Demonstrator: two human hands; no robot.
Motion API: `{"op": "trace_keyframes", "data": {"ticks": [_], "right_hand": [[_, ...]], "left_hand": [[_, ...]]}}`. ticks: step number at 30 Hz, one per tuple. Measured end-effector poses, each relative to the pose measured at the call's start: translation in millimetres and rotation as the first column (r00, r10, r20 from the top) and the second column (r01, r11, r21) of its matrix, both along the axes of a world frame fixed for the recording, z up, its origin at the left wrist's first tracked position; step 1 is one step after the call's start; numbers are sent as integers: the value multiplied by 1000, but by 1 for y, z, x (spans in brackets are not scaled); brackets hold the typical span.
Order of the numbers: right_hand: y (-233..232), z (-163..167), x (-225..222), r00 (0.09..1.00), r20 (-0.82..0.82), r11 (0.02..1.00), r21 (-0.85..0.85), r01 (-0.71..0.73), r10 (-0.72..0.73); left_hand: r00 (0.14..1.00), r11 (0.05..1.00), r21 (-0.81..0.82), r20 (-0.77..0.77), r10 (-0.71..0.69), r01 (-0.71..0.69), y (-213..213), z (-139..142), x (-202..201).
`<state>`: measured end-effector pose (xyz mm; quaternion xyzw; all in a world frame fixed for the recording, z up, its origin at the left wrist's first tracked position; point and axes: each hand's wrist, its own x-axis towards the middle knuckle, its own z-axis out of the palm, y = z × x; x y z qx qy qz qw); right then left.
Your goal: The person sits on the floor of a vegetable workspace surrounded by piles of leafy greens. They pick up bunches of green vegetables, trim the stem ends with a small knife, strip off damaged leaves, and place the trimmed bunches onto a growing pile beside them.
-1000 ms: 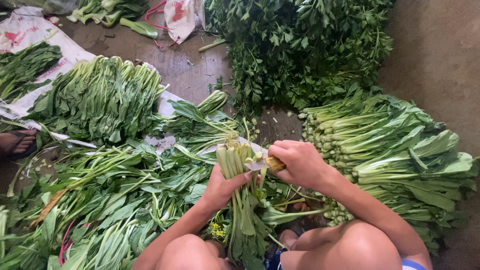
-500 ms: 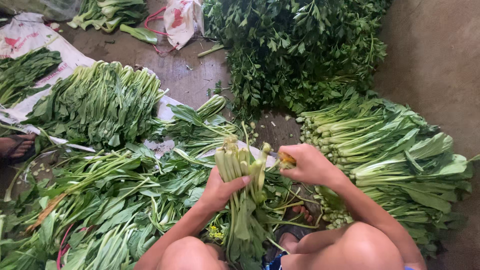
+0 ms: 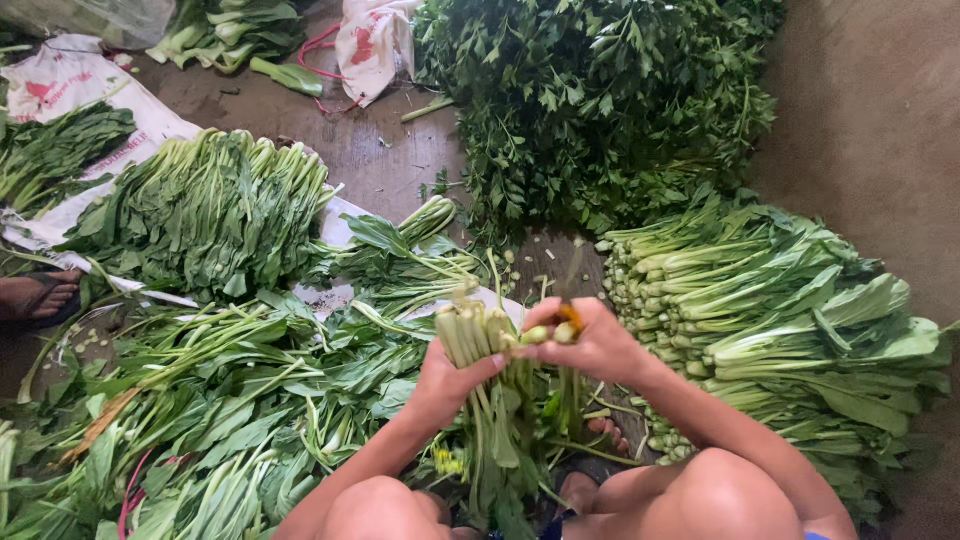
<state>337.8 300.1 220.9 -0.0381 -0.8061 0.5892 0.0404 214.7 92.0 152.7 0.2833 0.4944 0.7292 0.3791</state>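
Note:
My left hand (image 3: 447, 381) grips a bunch of leafy green stalks (image 3: 487, 395) upright, cut ends pointing up, leaves hanging down between my knees. My right hand (image 3: 590, 341) is closed beside the stalk ends, holding a small yellow-handled knife (image 3: 568, 322) and a stalk piece against the bunch. Both hands meet at the top of the bunch.
A stacked pile of trimmed greens (image 3: 770, 320) lies at the right. Loose leafy greens (image 3: 210, 410) cover the floor at the left, another heap (image 3: 205, 210) sits on a white sack. Dark herbs (image 3: 600, 100) fill the back. A sandalled foot (image 3: 35, 297) shows at the left edge.
My right hand has shifted slightly lower and closer to the stalk ends. The bunch stays upright in my left hand.

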Motion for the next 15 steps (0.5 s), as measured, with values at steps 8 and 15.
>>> {"op": "trace_keyframes", "data": {"ticks": [8, 15], "right_hand": [[35, 15, 27, 815, -124, 759, -465, 456, -566], [62, 40, 44, 448, -167, 441, -643, 626, -878]], "left_hand": [[994, 994, 50, 55, 95, -98, -11, 0, -7], [978, 935, 348, 208, -12, -63, -17, -11, -14]]}}
